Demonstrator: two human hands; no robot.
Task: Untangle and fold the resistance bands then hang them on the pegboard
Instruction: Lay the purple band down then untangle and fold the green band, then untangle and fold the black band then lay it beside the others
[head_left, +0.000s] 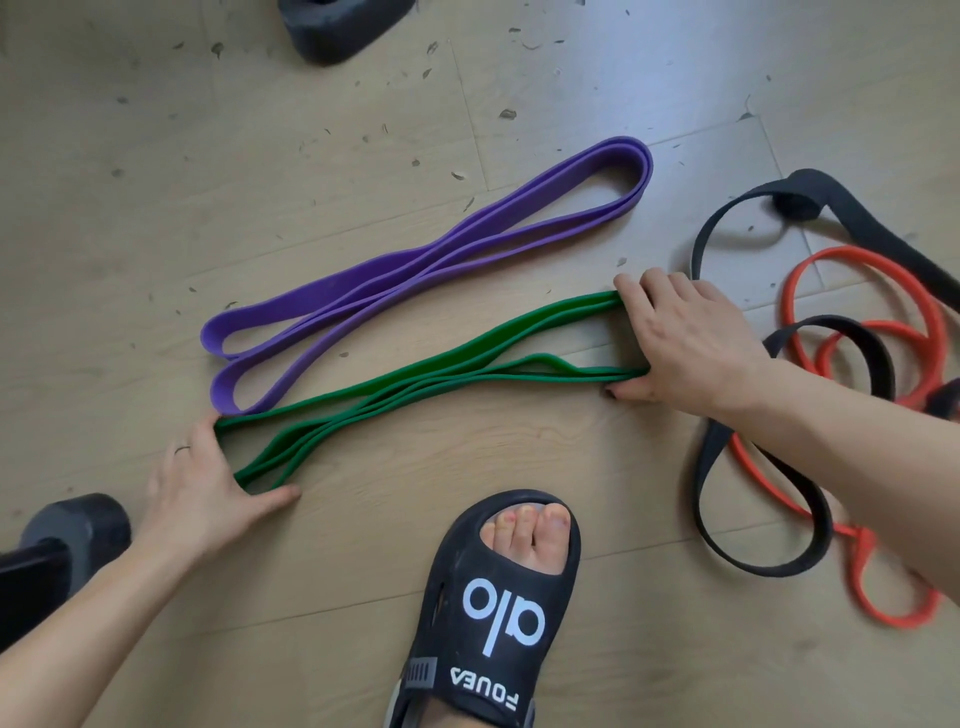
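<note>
I see the green band (431, 384) folded into a long bundle on the wooden floor (363, 545), stretched between my 2 hands. My left hand (192, 488) sits at its lower-left end, fingers spread inside the loops with the thumb flat on the floor. My right hand (685, 343) clasps the far end, fingers curled over the strands. The folded purple band (415, 275) lies just beyond; the black band (711, 499) and orange band (810, 291) tangle at right.
</note>
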